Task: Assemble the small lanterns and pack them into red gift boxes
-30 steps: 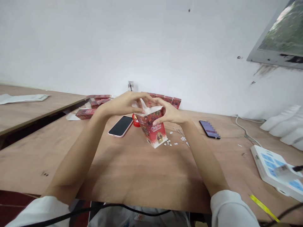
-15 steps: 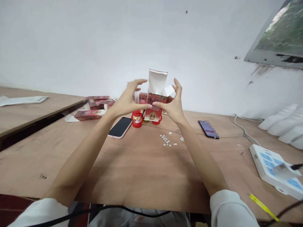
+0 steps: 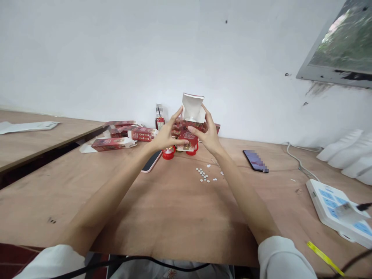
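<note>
A red printed cardboard box [image 3: 188, 136] is held up in front of me, its white-lined top flap [image 3: 192, 103] standing open. My left hand [image 3: 171, 133] grips its left side, thumb across the lower front and fingers behind. From the right, my right hand [image 3: 207, 130] closes round the box with its thumb pressed on the upper front. Behind and below the box stand red lantern-shaped ornaments [image 3: 167, 153], partly hidden by hands and box. What is inside the box cannot be made out.
Several red boxes [image 3: 113, 144] lie in a pile at the left. A pink-edged phone [image 3: 151, 162] is partly under my left arm. Small button cells [image 3: 202, 174] lie mid-table. Another phone [image 3: 252, 159], a power strip [image 3: 334, 205] and a yellow strip [image 3: 322, 254] are at the right.
Both hands have moved lower on the box and closed further round it. The box has dropped slightly, and its small right flap no longer sticks out to the side.
</note>
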Action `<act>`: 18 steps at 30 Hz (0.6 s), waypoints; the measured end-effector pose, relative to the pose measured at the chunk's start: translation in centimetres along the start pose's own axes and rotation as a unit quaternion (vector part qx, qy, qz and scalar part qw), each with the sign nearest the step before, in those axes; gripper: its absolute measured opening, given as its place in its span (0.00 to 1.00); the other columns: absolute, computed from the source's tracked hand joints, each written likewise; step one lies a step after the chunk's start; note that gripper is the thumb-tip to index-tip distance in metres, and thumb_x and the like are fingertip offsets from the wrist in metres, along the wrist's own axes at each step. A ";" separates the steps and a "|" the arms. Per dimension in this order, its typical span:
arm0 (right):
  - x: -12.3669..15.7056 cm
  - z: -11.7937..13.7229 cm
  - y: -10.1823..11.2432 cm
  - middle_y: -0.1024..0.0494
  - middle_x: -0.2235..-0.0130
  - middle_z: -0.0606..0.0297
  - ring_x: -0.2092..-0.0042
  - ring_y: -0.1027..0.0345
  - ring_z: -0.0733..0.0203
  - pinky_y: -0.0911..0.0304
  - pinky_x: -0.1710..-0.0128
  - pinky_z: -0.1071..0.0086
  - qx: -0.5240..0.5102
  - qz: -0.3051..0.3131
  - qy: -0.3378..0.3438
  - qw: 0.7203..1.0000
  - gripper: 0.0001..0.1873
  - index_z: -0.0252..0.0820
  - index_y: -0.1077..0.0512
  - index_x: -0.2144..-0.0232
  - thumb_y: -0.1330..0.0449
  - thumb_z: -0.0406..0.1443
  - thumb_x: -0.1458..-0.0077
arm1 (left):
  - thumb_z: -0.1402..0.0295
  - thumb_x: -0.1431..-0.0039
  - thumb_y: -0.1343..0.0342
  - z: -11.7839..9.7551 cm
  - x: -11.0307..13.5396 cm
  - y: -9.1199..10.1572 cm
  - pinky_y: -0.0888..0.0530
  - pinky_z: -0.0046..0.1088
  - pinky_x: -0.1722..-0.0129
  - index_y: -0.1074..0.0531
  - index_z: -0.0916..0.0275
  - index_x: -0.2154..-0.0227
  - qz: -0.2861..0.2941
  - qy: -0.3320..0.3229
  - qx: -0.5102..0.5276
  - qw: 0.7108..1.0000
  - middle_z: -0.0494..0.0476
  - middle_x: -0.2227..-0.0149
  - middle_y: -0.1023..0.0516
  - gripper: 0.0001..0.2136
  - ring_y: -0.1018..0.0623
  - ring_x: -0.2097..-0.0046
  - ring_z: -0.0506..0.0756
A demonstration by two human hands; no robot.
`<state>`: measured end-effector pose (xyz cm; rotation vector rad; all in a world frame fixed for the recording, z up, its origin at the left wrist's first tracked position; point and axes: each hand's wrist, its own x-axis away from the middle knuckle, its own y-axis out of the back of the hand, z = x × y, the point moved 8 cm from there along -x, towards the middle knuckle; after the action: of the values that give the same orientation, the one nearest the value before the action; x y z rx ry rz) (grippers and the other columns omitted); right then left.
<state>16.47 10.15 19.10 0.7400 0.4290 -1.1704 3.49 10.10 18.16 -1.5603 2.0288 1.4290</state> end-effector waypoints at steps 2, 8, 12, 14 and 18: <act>-0.3 -0.8 1.2 0.43 0.36 0.61 0.37 0.47 0.51 0.43 0.40 0.54 -0.024 -0.067 0.002 0.997 0.43 0.53 0.51 0.38 0.43 0.58 0.51 | 0.53 0.56 0.34 0.7 0.1 -0.7 0.25 0.36 0.58 0.64 0.52 0.34 -0.010 -0.015 -0.009 1.000 0.67 0.42 0.36 0.52 0.25 0.53 0.59; -0.5 -4.2 4.5 0.23 0.55 0.60 0.50 0.31 0.51 0.35 0.49 0.57 -0.122 -0.196 -0.091 0.969 0.25 0.42 0.29 0.61 0.39 0.51 0.57 | 0.52 0.53 0.37 1.2 1.1 -5.2 0.27 0.38 0.57 0.51 0.56 0.36 0.036 -0.067 -0.076 0.994 0.66 0.46 0.33 0.44 0.26 0.56 0.60; -0.4 -4.5 5.2 0.20 0.63 0.63 0.58 0.28 0.52 0.32 0.53 0.57 -0.189 -0.149 -0.149 0.959 0.20 0.42 0.27 0.68 0.33 0.45 0.65 | 0.54 0.54 0.36 0.5 1.6 -7.1 0.27 0.37 0.58 0.43 0.59 0.41 0.070 -0.086 -0.097 0.989 0.64 0.51 0.32 0.39 0.27 0.57 0.60; -0.3 -4.0 5.1 0.20 0.65 0.64 0.61 0.28 0.53 0.31 0.55 0.57 -0.177 -0.121 -0.156 0.964 0.21 0.42 0.27 0.69 0.31 0.44 0.68 | 0.55 0.55 0.36 -0.1 1.6 -7.3 0.28 0.38 0.57 0.40 0.61 0.44 0.081 -0.096 -0.100 0.987 0.64 0.52 0.32 0.36 0.27 0.55 0.61; -0.1 -2.8 4.4 0.22 0.67 0.63 0.61 0.28 0.54 0.31 0.58 0.58 -0.103 -0.123 -0.127 0.979 0.25 0.41 0.29 0.70 0.29 0.48 0.69 | 0.55 0.57 0.36 -1.1 1.4 -7.2 0.28 0.41 0.57 0.42 0.61 0.43 0.105 -0.091 -0.109 0.984 0.64 0.52 0.32 0.38 0.28 0.54 0.64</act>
<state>20.76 13.08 18.50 0.3572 0.4262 -1.4089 9.26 8.58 13.81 -1.2607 2.0338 1.8542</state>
